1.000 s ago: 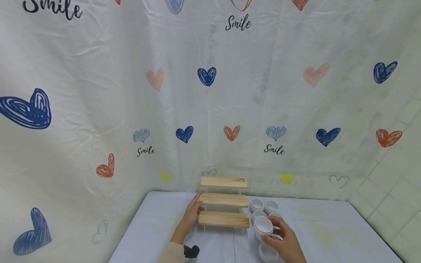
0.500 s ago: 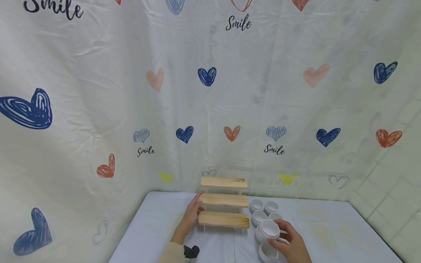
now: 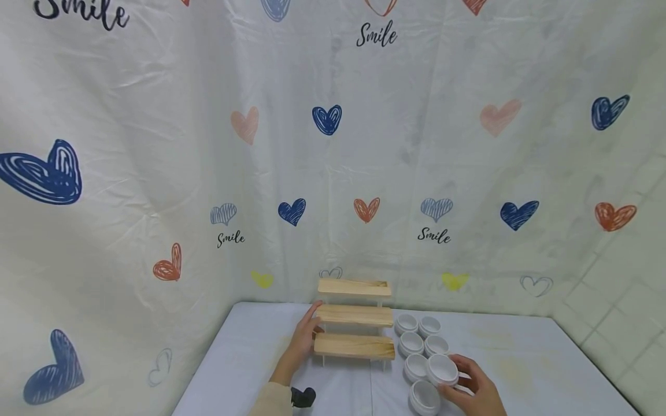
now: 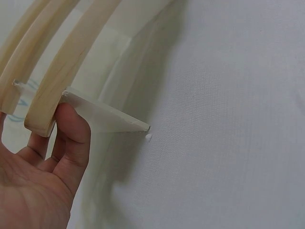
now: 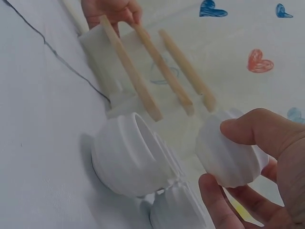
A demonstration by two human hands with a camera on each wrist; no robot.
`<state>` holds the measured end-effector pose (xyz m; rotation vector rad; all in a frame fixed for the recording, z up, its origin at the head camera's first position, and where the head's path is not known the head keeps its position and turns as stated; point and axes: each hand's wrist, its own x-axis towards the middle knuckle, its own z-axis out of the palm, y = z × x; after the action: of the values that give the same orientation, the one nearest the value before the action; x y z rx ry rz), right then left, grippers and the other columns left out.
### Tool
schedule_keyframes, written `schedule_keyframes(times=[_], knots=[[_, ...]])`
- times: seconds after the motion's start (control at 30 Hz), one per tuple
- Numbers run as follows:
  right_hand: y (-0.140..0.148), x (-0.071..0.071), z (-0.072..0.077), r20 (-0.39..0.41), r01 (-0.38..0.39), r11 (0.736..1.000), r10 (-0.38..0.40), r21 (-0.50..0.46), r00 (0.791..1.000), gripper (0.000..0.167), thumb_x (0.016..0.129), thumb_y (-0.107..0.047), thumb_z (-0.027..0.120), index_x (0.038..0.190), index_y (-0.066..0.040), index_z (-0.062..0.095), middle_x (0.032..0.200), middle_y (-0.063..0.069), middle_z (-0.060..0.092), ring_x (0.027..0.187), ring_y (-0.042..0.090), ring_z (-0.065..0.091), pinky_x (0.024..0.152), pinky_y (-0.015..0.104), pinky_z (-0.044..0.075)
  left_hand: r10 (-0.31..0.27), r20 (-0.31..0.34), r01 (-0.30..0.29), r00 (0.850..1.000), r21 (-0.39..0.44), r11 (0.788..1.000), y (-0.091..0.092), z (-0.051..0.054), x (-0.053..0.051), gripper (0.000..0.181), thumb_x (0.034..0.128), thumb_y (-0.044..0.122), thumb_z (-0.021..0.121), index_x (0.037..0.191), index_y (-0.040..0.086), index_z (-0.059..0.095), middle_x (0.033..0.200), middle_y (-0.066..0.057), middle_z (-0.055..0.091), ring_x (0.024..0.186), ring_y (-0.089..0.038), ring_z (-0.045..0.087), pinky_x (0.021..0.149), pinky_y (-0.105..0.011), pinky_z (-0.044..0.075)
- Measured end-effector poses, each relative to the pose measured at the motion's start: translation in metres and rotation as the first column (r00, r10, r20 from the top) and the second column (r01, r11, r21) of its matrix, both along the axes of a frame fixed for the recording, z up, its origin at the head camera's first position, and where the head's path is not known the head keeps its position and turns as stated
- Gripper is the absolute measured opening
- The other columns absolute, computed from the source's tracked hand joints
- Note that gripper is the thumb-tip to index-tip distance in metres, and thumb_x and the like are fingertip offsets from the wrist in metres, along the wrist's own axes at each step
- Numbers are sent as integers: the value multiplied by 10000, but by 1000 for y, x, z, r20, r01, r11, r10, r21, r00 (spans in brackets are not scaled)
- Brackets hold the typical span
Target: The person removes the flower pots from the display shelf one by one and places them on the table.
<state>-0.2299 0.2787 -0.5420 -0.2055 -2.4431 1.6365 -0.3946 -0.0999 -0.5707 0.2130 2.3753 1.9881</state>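
In the head view my right hand (image 3: 476, 390) holds a small white ribbed cup (image 3: 442, 370) between thumb and fingers, its mouth upward. The right wrist view shows the thumb on this cup's side (image 5: 228, 152) and the fingers at its underside. Close by on the table stand several matching white cups, one of them nearest me (image 3: 424, 397). My left hand (image 3: 303, 344) grips the left side of a three-tier stand (image 3: 354, 346) with wooden shelves. Up close, the thumb lies against the clear side panel (image 4: 102, 109) below a shelf (image 4: 71, 62), fingers behind.
A white cloth (image 3: 520, 370) covers the table, which ends at a hanging curtain (image 3: 395, 162) printed with hearts. The upright cups form two rough columns just right of the stand. A dark strap (image 3: 303, 397) sits at my left wrist.
My right hand has carried its cup to the right, from above the left column to the right one, uncovering a cup behind it. The left hand has stayed on the stand.
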Motion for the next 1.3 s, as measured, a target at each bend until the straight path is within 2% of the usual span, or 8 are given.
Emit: schedule_keyframes(times=[0.13,0.33,0.47,0.63,1.07,1.17,1.3], knots=[[8,1,-4,44,13,1000,-13,-9,999,767,733,-202,908,1386,-37,539,1230,108,673,898,78,691,765,242,559,7,5,-7,1000,1,1000,1,0,2,537,1053,349,433,1585,310,370,1032,-136,624,859,-223,548,681,-327,470],[16,2,-9,74,15,999,-12,-43,997,751,740,-168,900,1371,-8,526,1194,137,682,880,121,700,754,252,570,17,1,-17,1000,-5,1000,1,0,2,537,1062,339,414,1594,294,356,1037,-131,621,853,-218,539,672,-329,466],[22,2,-12,129,8,999,-3,-42,992,781,753,-203,898,1395,4,504,1260,204,652,946,179,695,752,268,571,14,1,-14,1000,0,1000,-1,0,2,537,1056,343,427,1589,304,366,1028,-134,619,842,-215,542,665,-326,470],[31,3,-19,201,-6,998,18,-58,980,835,737,-223,907,1423,0,486,1326,224,616,1019,239,675,755,309,572,7,9,-7,1000,-2,1000,-3,-2,2,535,1045,354,446,1576,334,385,1038,-125,618,863,-217,556,678,-325,479],[48,0,-34,230,-54,993,76,-101,970,803,736,-182,900,1397,22,494,1264,180,650,995,243,675,775,352,582,14,22,-15,1000,4,1000,-3,-1,1,546,1037,363,458,1577,325,385,1033,-128,617,847,-208,550,662,-313,475],[53,1,-37,228,-99,987,127,-129,965,763,756,-187,884,1383,16,501,1245,142,660,993,230,676,791,341,570,12,14,-12,1000,0,1000,-3,0,2,550,1040,358,456,1583,311,377,1037,-132,620,859,-213,550,679,-320,474],[60,0,-42,206,-189,967,222,-168,953,676,789,-173,864,1348,-4,524,1198,19,675,1001,200,683,818,333,569,13,5,-13,1000,-4,1000,-4,1,5,553,1043,364,453,1587,305,370,1045,-134,620,878,-218,547,696,-329,469]])
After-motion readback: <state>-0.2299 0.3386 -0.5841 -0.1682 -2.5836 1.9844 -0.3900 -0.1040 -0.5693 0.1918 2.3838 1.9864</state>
